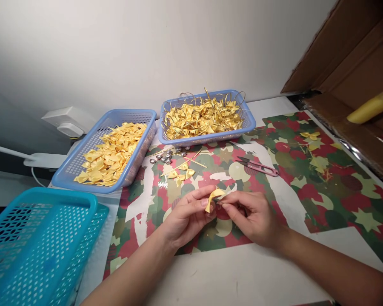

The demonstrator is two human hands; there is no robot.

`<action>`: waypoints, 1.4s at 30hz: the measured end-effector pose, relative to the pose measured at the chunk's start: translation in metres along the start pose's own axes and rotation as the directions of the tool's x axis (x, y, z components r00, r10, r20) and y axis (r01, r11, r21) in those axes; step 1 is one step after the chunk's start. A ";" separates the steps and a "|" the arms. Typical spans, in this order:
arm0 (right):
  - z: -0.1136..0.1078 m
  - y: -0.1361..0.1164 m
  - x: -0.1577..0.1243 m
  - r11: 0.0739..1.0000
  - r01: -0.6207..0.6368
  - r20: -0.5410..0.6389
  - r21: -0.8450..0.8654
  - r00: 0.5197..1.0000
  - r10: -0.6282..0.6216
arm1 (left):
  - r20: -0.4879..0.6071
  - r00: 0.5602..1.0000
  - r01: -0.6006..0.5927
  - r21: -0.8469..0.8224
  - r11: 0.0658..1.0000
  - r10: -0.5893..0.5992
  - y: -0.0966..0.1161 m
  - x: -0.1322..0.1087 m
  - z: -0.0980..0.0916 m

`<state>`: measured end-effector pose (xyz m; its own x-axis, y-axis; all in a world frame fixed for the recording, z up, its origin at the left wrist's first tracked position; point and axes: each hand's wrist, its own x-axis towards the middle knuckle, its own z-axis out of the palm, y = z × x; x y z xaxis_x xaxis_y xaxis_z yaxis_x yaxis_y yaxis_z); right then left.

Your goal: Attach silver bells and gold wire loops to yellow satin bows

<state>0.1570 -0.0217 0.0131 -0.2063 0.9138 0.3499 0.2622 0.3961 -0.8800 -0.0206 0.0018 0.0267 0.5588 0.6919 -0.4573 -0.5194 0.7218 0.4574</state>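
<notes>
My left hand (187, 214) and my right hand (249, 216) meet over the patterned paper and pinch one small yellow ribbon bow (213, 197) between thumbs and fingers. Just beyond them lie a few loose yellow bows (181, 174), thin gold strands (181, 163) and small silver beads (164, 158). Pink thread snips (258, 166) lie to the right of these.
A blue basket of plain yellow bows (110, 157) stands at the back left, and another blue basket (206, 117) of bows with gold loops behind the middle. An empty turquoise basket (41, 242) fills the near left. A cardboard box (347, 76) stands at the right; a power socket (68, 121) is on the wall.
</notes>
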 end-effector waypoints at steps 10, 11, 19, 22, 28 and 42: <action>-0.001 0.000 0.000 1.000 0.002 0.012 0.008 1.000 -0.002 | 0.000 1.000 0.001 0.016 1.000 -0.001 -0.001 0.001 -0.002; -0.001 -0.001 0.000 1.000 -0.002 0.015 0.006 1.000 0.002 | -0.005 1.000 0.000 0.021 1.000 0.000 -0.001 0.001 -0.002; -0.003 -0.002 0.001 1.000 -0.014 0.038 0.001 0.999 0.014 | -0.037 0.999 -0.002 0.069 0.998 0.004 0.000 0.001 -0.005; -0.003 -0.002 0.001 1.000 -0.022 0.047 0.011 0.999 0.021 | -0.023 1.000 -0.008 0.076 0.997 0.010 0.001 0.001 -0.006; -0.004 -0.002 0.001 1.000 -0.011 0.039 0.028 0.999 0.010 | -0.005 1.000 -0.013 0.087 0.996 0.014 0.001 0.001 -0.005; -0.005 -0.004 0.004 0.997 0.080 0.057 -0.018 0.995 -0.078 | 0.043 0.999 -0.009 0.129 0.992 0.004 -0.001 0.002 -0.005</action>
<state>0.1599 -0.0188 0.0200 -0.2794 0.8733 0.3990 0.2616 0.4691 -0.8435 -0.0227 0.0023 0.0214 0.5841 0.6931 -0.4224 -0.4365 0.7070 0.5564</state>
